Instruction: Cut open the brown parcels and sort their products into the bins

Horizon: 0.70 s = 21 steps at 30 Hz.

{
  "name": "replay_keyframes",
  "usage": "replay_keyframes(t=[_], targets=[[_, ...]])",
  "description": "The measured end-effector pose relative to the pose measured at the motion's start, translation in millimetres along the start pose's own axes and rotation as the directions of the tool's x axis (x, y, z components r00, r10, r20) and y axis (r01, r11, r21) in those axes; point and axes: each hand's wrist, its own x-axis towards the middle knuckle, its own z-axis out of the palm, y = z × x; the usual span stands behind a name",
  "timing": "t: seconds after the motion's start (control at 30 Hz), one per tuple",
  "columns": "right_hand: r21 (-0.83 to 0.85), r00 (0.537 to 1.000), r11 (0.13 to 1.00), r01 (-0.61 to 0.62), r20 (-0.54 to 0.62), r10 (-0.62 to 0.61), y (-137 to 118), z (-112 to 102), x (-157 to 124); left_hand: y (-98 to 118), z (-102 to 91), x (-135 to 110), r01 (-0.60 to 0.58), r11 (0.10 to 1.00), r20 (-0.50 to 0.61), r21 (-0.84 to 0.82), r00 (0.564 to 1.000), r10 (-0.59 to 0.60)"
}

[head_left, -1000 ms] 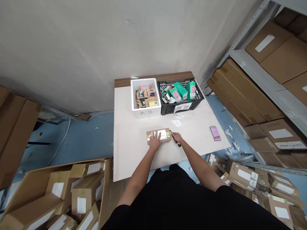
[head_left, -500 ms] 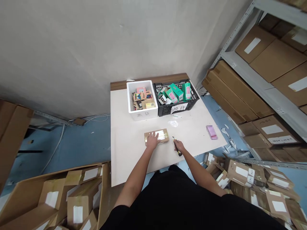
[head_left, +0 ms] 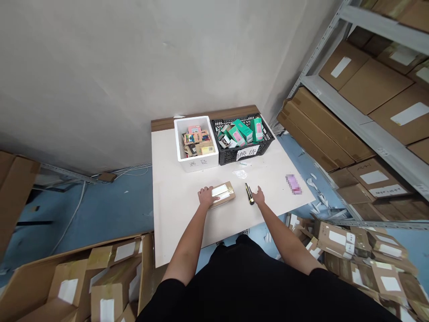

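A small brown taped parcel (head_left: pixel 224 193) with a white label lies on the white table (head_left: pixel 181 214). My left hand (head_left: pixel 205 196) grips its left end, fingers curled on the edge, and the parcel sits turned at a slight angle. A black and yellow utility knife (head_left: pixel 249 194) lies on the table just right of the parcel. My right hand (head_left: pixel 258 196) rests open beside the knife, fingers spread, holding nothing.
At the table's back stand a white foam box (head_left: pixel 196 158) of small cartons and a black crate (head_left: pixel 234 154) of green boxes. A pink item (head_left: pixel 293 184) lies at the right. Metal shelves (head_left: pixel 365 129) with cartons stand right; parcels fill an open carton (head_left: pixel 100 277) at lower left and litter the floor (head_left: pixel 362 259).
My right hand has put the knife down on the table and opened beside it. My left hand shifted to the parcel's left end and the parcel has turned slightly.
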Motion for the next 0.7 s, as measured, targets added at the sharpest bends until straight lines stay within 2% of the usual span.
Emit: replay_keyframes(t=[0.1,0.23,0.33,0.4,0.47,0.57,0.7], targets=[[0.005,0.996,0.997,0.077,0.042,-0.077,-20.5,24.1,-20.7,4.2,9.8,-12.0,0.037,0.999,-0.047,0.019,0.998,-0.036],[-0.024,0.940,0.970,0.240,0.255,-0.226,-44.7,88.1,-76.2,16.4,36.5,-38.6,0.041,0.997,-0.146,0.071,0.989,-0.030],[-0.141,0.920,0.948,0.286,0.316,-0.231,-66.3,121.1,-102.8,22.4,48.4,-51.6,0.102,0.994,-0.188,0.041,0.978,-0.092],[-0.189,0.916,0.934,0.304,0.327,-0.232,-81.3,126.7,-104.5,17.3,45.8,-52.9,0.191,0.981,-0.147,-0.026,0.970,-0.193],[-0.204,0.905,0.920,0.334,0.341,-0.253,-94.4,123.5,-97.3,4.2,37.3,-50.9,0.256,0.958,-0.059,-0.132,0.962,-0.265],[-0.213,0.889,0.903,0.372,0.362,-0.281,-107.3,117.6,-86.7,-19.7,26.4,-49.7,0.267,0.925,0.049,-0.270,0.963,-0.264],[-0.274,0.909,0.896,0.351,0.330,-0.255,-112.0,125.0,-90.9,-31.9,31.3,-56.0,0.254,0.907,0.059,-0.336,0.967,-0.249]])
